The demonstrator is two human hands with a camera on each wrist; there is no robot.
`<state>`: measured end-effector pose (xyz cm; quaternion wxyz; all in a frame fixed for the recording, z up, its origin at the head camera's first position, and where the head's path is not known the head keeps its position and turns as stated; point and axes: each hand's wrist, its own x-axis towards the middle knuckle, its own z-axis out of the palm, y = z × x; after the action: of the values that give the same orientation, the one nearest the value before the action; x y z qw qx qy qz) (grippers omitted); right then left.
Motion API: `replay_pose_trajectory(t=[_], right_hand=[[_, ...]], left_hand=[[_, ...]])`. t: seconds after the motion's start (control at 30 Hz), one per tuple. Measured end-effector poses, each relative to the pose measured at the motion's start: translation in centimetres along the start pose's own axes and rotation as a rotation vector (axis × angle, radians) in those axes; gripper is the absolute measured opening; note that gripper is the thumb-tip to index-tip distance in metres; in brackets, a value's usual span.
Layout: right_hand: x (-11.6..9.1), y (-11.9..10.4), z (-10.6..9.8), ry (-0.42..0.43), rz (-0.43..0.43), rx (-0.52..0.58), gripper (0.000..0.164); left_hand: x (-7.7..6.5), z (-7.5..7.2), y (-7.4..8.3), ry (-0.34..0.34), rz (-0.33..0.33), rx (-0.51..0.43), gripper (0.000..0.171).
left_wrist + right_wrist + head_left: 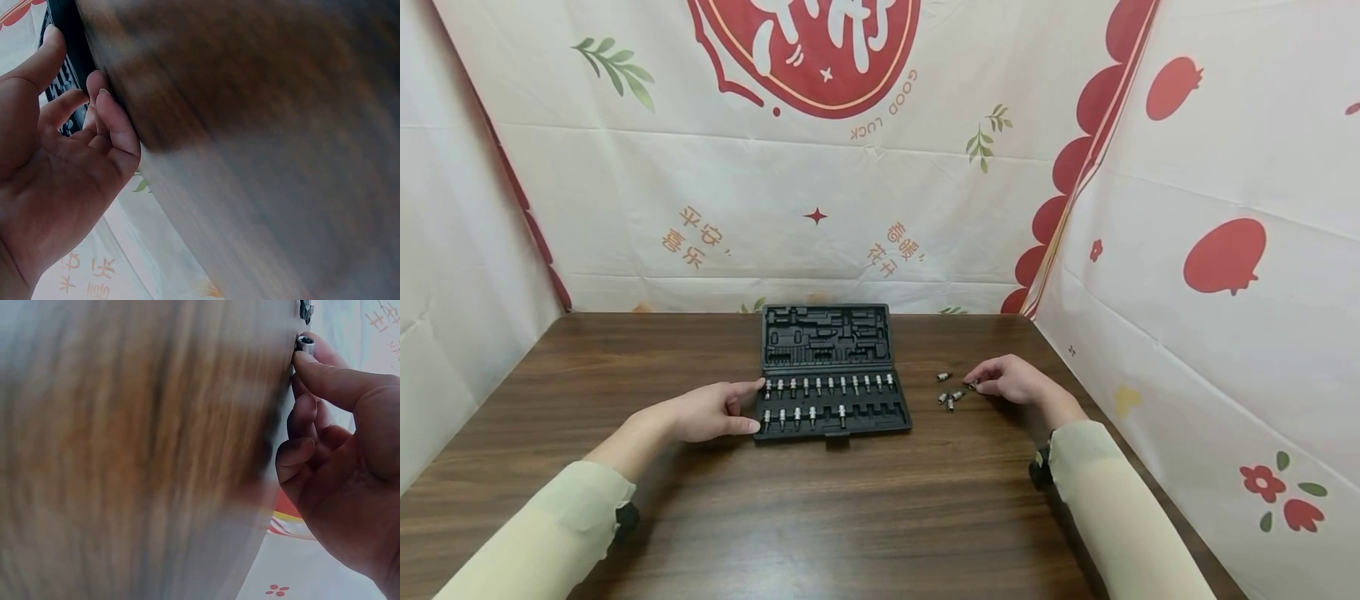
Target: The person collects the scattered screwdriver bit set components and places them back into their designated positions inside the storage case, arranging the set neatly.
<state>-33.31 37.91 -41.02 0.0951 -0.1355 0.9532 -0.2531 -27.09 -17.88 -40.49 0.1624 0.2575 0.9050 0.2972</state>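
Note:
An open black socket case (pixel 808 404) lies on the table, its moulded lid (pixel 827 333) tilted back. Silver bit sockets fill its back row; several more stand in the front row, whose right part has bare slots. My left hand (pixel 718 410) rests against the case's left side, index finger and thumb touching the edge, other fingers loosely bent. To the right of the case, my right hand (pixel 1011 382) pinches a small bit socket (pixel 305 344) between thumb and index finger. Its hollow end shows in the right wrist view; fingers hide the rest.
Several loose bit sockets (pixel 943 377) lie on the wooden table (pixel 850 517) between the case and my right hand. A printed cloth (pixel 820 175) hangs behind the table, with white cloth (pixel 1210 350) along the right side.

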Motion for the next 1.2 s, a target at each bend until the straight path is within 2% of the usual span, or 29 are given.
replay_pose_trajectory(t=[0.43,0.53,0.7,0.83,1.03,1.2], right_hand=[[-0.4,-0.3,-0.6,0.047,0.018,0.045,0.013],[-0.5,-0.9,-0.7,0.060,-0.016,0.080,0.015],[-0.2,-2.5,-0.4,0.074,-0.099,0.152,0.021],[0.4,-4.1,0.2,0.053,-0.146,0.218,0.028],[0.7,-6.7,1.1,0.000,-0.142,0.296,0.031],[1.0,-8.0,1.9,-0.026,-0.153,0.358,0.032]], left_hand=[[0.0,0.0,0.0,0.002,0.001,0.009,0.084],[0.1,0.0,0.0,0.003,-0.001,0.011,0.084],[0.1,0.0,0.0,0.004,-0.002,0.013,0.084],[0.1,0.0,0.0,0.007,-0.001,0.011,0.083],[0.0,0.0,-0.1,0.000,-0.001,0.010,0.083],[0.1,0.0,-0.1,-0.009,-0.012,0.006,0.084]])
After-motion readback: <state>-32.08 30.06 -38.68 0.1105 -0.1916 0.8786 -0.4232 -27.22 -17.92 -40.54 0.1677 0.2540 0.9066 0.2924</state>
